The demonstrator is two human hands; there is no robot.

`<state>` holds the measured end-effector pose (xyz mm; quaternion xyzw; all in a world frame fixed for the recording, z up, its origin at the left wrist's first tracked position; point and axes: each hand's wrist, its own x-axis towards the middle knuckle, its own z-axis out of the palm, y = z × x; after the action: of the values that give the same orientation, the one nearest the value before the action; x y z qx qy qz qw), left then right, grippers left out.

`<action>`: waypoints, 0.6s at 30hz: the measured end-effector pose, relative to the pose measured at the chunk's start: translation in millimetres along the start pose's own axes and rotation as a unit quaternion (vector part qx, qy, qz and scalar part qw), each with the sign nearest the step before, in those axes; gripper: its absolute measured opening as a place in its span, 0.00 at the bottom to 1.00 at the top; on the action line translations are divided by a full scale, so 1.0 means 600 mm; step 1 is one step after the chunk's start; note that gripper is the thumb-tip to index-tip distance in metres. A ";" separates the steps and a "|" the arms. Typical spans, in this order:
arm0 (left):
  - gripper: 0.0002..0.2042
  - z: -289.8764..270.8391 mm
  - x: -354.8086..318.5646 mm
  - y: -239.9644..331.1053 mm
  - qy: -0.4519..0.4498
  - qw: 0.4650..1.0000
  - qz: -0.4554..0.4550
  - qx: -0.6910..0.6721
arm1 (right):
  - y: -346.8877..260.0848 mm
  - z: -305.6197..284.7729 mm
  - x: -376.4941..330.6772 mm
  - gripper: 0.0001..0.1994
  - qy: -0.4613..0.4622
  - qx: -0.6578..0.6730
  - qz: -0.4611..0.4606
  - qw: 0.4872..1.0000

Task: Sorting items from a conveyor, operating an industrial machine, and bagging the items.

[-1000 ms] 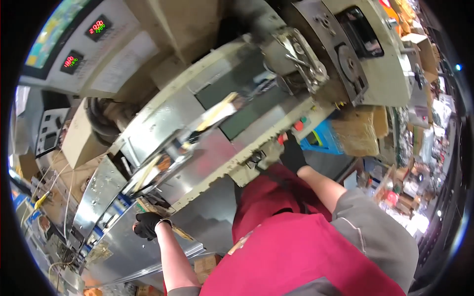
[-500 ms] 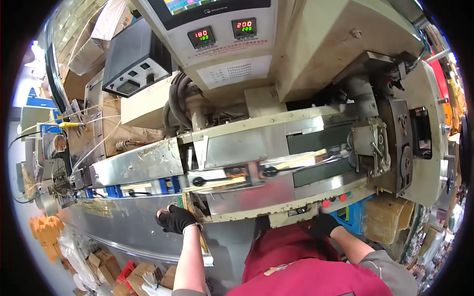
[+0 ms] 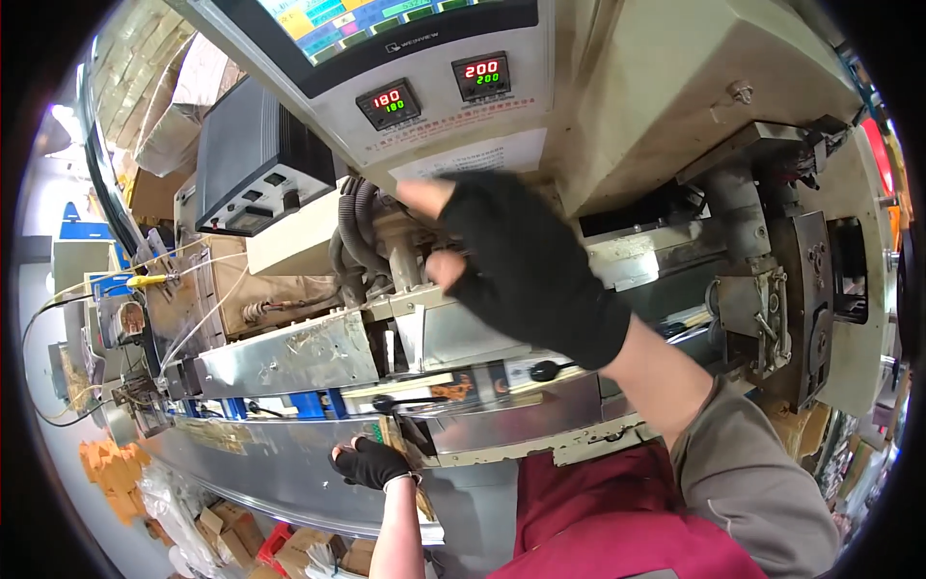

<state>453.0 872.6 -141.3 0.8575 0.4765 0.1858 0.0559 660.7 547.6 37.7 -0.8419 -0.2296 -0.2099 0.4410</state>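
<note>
A cream machine (image 3: 675, 116) fills the upper right of the frame, its metal conveyor (image 3: 521, 425) running across the middle and partly hidden by the right arm. A steel table (image 3: 270, 463) spreads over the lower left. The control panel (image 3: 432, 85) slants in at top centre. Just below it in the frame, the right hand (image 3: 531, 265) is raised in a black fingerless glove, blurred and open, thumb and finger spread, nothing visible in its grasp. At upper left stands a black box (image 3: 246, 159) with a pale front. The touchscreen (image 3: 347, 24), cut by the top edge, shows coloured blocks with lettering too small to read. A white sheet (image 3: 502, 154) of fine print is partly covered by the right hand. The left hand (image 3: 367, 463), lower centre-left, curls loosely near the conveyor; whether it grips anything cannot be told. Two readouts (image 3: 481, 75) glow with red digits above green. Red print (image 3: 444, 124) runs beneath them; a pale maker's mark (image 3: 412, 41) sits under the screen.
</note>
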 end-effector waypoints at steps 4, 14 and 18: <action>0.16 0.009 -0.009 0.011 -0.006 1.000 0.003 -0.027 | 0.045 -0.009 0.044 0.26 0.072 -0.090 -0.015 0.993; 0.17 0.006 -0.001 0.005 -0.040 0.994 -0.031 -0.099 | 0.091 0.020 0.096 0.30 0.084 -0.151 0.007 0.985; 0.19 0.006 -0.002 -0.002 -0.057 0.987 -0.049 -0.141 | 0.091 0.032 0.099 0.32 0.082 -0.219 0.009 0.972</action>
<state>452.9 872.2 -145.2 0.8260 0.4826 0.1990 0.2125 743.1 548.1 25.3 -0.8998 -0.1332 -0.3196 0.2656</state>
